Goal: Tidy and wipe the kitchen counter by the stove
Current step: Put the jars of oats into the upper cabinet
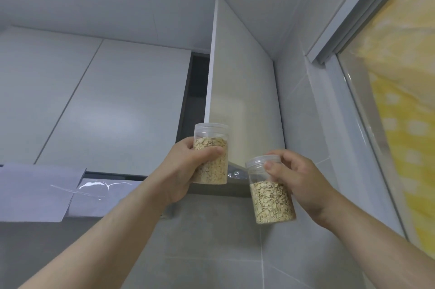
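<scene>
My left hand (186, 166) grips one oat jar (211, 154) upright, lid up, before the open cabinet door (237, 100). My right hand (299, 183) holds a second oat jar (270, 194) lower, its top leaning left.

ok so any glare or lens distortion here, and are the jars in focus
Head view: wide-angle lens bows the window frame and open cabinet door; soft glare patch on the closed cabinet front; left oat jar and right oat jar look sharp.

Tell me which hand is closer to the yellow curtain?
Right. The right hand, gripping an oat jar, lies toward the curtain; the left hand, with the other jar, is farther left.
</scene>
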### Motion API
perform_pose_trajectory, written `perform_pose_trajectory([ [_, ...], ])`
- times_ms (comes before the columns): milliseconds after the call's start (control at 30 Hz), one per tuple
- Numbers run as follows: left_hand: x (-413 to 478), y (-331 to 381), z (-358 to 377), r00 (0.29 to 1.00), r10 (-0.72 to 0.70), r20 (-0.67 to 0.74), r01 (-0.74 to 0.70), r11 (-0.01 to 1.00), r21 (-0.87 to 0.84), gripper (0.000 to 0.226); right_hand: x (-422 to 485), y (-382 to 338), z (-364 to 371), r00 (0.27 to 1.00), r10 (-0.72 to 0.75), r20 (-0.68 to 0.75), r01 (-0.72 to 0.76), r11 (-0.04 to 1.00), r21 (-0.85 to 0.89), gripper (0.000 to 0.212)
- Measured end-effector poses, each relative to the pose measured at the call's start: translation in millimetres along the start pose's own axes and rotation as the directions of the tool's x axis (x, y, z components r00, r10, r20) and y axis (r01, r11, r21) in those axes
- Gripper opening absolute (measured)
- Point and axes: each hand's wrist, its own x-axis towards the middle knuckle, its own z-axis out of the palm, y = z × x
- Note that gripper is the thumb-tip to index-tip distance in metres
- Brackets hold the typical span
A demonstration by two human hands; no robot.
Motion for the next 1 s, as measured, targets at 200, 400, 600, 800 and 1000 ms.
perform_pose_trajectory([
  [200, -4, 18, 32, 0.998, 0.027, 0.051, -0.026, 0.999, -0.019, 0.043, -15, -19, -26, 1.0, 0.001, 0.028, -0.003, 0.999, 0.04, 0.048],
  [400, -4, 32, 65, 0.989, 0.048, 0.137, -0.039, 0.997, -0.068, 0.046, -32, -36, -54, 0.999, -0.02, 0.03, 0.018, 0.998, 0.062, 0.054],
  [600, 0, 40, 109, 0.979, 0.049, 0.196, -0.021, 0.99, -0.14, 0.047, -45, -50, -77, 0.999, -0.014, 0.047, 0.013, 1.0, 0.027, 0.063],
  [800, 2, 38, 138, 0.982, 0.013, 0.188, 0.005, 0.996, -0.093, 0.041, -59, -55, -102, 1.0, -0.014, 0.006, 0.014, 1.0, 0.02, 0.066],
  [1000, 2, 24, 135, 0.993, -0.047, 0.109, 0.053, 0.997, -0.048, 0.051, -70, -51, -126, 0.992, 0.014, -0.121, 0.0, 0.993, 0.114, 0.077],
])
